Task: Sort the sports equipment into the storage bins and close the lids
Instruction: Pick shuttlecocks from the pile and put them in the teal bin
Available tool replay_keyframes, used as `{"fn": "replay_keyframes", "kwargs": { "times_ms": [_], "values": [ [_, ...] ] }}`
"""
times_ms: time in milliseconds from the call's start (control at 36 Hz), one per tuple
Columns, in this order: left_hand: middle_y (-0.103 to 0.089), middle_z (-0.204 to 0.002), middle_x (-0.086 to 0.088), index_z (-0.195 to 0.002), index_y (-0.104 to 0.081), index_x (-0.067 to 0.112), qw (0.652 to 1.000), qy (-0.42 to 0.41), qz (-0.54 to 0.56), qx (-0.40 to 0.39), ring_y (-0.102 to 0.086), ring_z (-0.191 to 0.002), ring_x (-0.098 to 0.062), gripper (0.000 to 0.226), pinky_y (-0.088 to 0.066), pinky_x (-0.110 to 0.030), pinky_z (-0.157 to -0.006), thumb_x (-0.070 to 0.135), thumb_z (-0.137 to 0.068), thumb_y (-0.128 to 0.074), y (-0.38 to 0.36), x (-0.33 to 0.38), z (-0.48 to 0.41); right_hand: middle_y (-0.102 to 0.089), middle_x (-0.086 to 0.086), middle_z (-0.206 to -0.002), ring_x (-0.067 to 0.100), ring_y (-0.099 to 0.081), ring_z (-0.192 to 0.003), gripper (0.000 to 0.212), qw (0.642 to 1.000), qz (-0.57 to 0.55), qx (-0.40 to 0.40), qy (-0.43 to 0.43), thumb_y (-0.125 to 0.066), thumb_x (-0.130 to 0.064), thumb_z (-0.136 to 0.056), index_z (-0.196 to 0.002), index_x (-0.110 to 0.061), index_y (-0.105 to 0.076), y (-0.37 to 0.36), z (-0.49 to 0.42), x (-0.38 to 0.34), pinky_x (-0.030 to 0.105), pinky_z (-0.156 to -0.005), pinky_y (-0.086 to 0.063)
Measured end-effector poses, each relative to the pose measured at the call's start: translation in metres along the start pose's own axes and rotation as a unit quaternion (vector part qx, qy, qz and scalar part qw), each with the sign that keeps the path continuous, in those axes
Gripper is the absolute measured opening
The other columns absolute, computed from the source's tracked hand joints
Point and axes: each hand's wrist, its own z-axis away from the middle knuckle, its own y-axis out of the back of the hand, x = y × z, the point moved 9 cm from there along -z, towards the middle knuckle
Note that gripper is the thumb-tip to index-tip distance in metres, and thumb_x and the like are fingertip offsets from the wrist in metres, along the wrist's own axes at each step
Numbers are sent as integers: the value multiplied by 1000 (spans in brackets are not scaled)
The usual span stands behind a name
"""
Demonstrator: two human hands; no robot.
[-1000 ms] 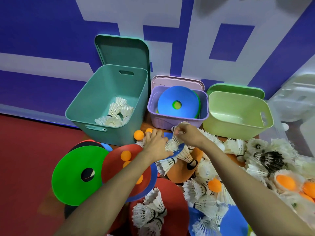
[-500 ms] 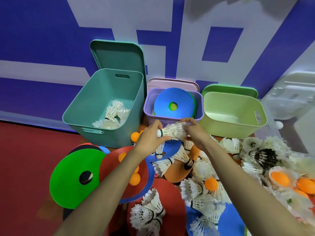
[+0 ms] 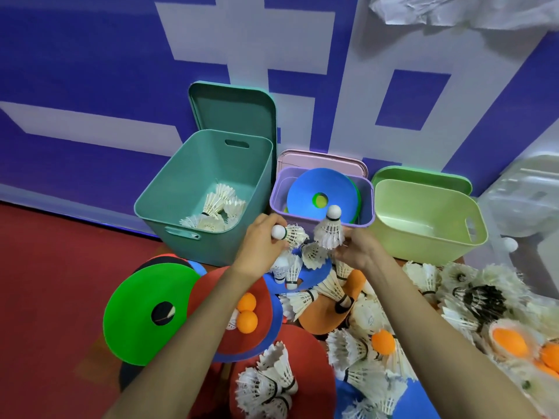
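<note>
My left hand (image 3: 262, 244) grips a white shuttlecock (image 3: 288, 234) lying sideways, its cork pointing left. My right hand (image 3: 357, 247) pinches another shuttlecock (image 3: 330, 230) by its feathers, cork up. Both hands hover in front of the purple bin (image 3: 366, 207), which holds a blue disc (image 3: 320, 195). To the left stands the teal bin (image 3: 181, 189) with several shuttlecocks (image 3: 216, 211) inside. The light green bin (image 3: 453, 237) on the right has nothing visible in it. All three bins are open.
Flat discs, green (image 3: 136, 309), red (image 3: 257, 337) and orange, lie on the floor with orange balls (image 3: 246, 316) and a heap of shuttlecocks (image 3: 378, 358). The teal lid (image 3: 230, 107) leans on the wall; purple and green lids stand behind their bins. A clear plastic box (image 3: 526, 201) sits at far right.
The hands held one bunch of shuttlecocks together; now they have drawn apart and risen a little, each holding its own shuttlecock. The view has tilted upward.
</note>
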Motion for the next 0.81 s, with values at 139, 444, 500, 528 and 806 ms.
{"fn": "replay_keyframes", "kwargs": {
  "times_ms": [139, 444, 500, 528, 806],
  "values": [
    [-50, -97, 3, -99, -62, 13, 995, -20, 58, 83, -56, -85, -16, 25, -48, -17, -75, 5, -77, -73, 25, 11, -2, -58, 12, -86, 21, -57, -75, 26, 999, 13, -23, -24, -29, 2, -98, -94, -4, -54, -20, 5, 2, 24, -45, -51],
    [-52, -106, -15, -100, -54, 1, 965, 24, 31, 261, -50, -97, -28, 25, -32, -22, -79, 2, -78, -66, 113, -14, -28, -58, 4, -58, 14, -51, -58, 27, 983, 131, -63, 109, -41, 5, -91, -73, -11, -54, -156, 1, -25, 21, -47, -46],
    [-49, -109, -17, -103, -52, 0, 960, 46, 16, 275, -49, -98, -31, 26, -33, -24, -80, 2, -79, -63, 129, -26, -35, -51, 4, -55, 13, -46, -50, 31, 974, 161, -69, 141, -40, 8, -88, -68, -14, -50, -183, -3, -28, 18, -44, -39],
    [-48, -113, -17, -106, -51, 1, 961, 61, 5, 270, -49, -100, -32, 28, -34, -26, -82, 2, -81, -62, 135, -33, -41, -47, 2, -55, 12, -43, -47, 33, 969, 177, -75, 157, -39, 10, -87, -67, -14, -48, -197, -5, -28, 16, -42, -37],
    [-45, -136, -14, -127, -54, 10, 980, 131, -131, 71, -38, -129, -30, 44, -29, -33, -107, 23, -86, -64, 122, -90, -76, -59, 6, -110, 10, -52, -88, 37, 879, 384, -105, 264, -52, 1, -91, -128, -1, -51, -255, -16, -12, 6, -60, -38]
  ]
}}
